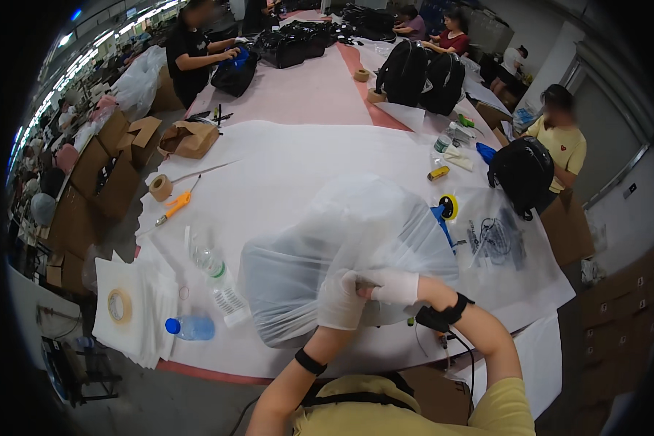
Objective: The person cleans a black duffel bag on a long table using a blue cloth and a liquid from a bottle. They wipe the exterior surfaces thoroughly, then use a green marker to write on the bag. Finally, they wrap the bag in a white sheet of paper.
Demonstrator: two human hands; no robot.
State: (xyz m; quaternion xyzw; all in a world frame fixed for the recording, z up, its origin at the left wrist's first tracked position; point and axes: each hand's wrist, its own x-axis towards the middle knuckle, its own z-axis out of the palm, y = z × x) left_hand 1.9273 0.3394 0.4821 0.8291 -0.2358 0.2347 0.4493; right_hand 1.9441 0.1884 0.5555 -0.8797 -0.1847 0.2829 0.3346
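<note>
A large translucent plastic bag (pixel 298 251) lies at the near middle of the table, with a bulky dark item inside whose kind the cloudy film hides. My left hand (pixel 340 299), in a white glove, is closed on the near edge of the bag. Right beside it, my right hand (pixel 391 286), also gloved in white, pinches the same gathered film, thumb toward the left hand. The exact fold between the fingers is partly hidden. To the bag's right are a blue tape dispenser (pixel 443 214) and a flat clear bag (pixel 495 236).
Left of the bag lie a clear bottle (pixel 207 258), a blue-capped bottle (pixel 190 328), white sheets (pixel 149 305) with a tape roll (pixel 119 306), and an orange air gun (pixel 176 207). Black backpacks (pixel 403 73) stand farther off. A co-worker (pixel 559 142) is at the right, another (pixel 192 58) far left.
</note>
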